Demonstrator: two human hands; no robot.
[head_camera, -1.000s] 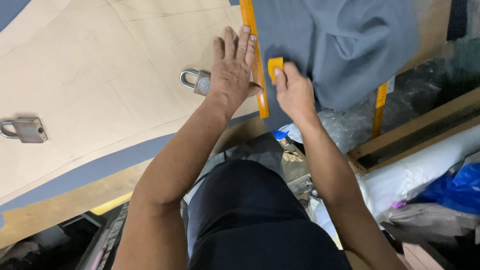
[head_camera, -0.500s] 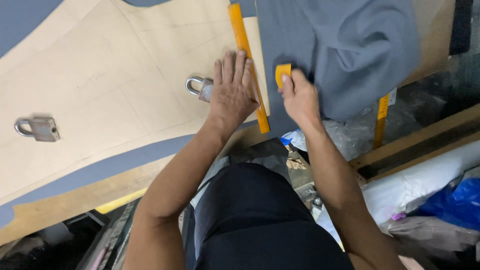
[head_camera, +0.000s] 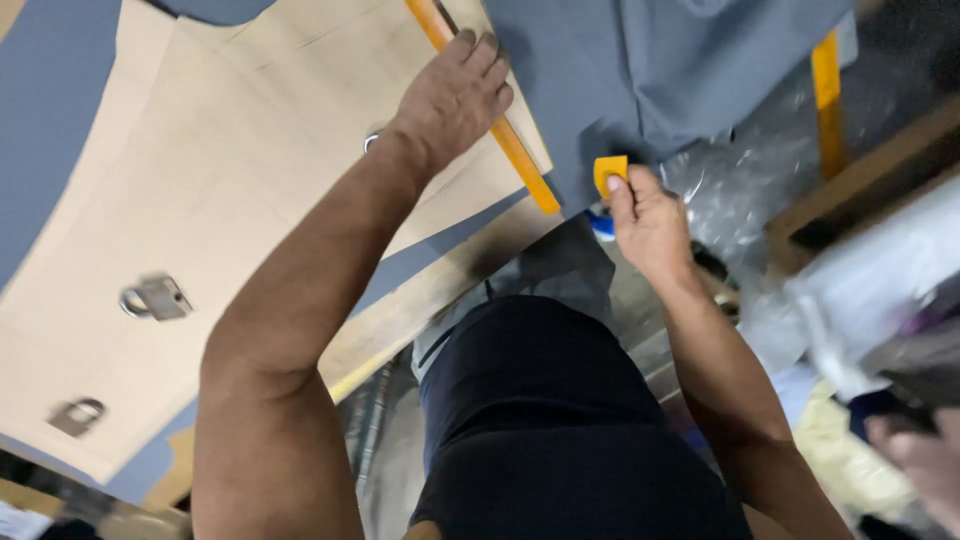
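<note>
Fingers of the left hand (head_camera: 455, 95) press flat on a long orange ruler (head_camera: 520, 160) while the right hand (head_camera: 645, 215) pinches a small orange chalk piece (head_camera: 608, 170) against grey cloth (head_camera: 660, 70).

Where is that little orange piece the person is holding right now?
In the head view, the small orange piece is pinched in the right hand, at the lower edge of the grey cloth, right of the long orange ruler.

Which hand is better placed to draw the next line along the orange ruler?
The right hand, probably. It pinches the small orange chalk piece beside the ruler's near end, on the grey fabric. The left hand lies flat on the ruler, pressing it down.
</note>
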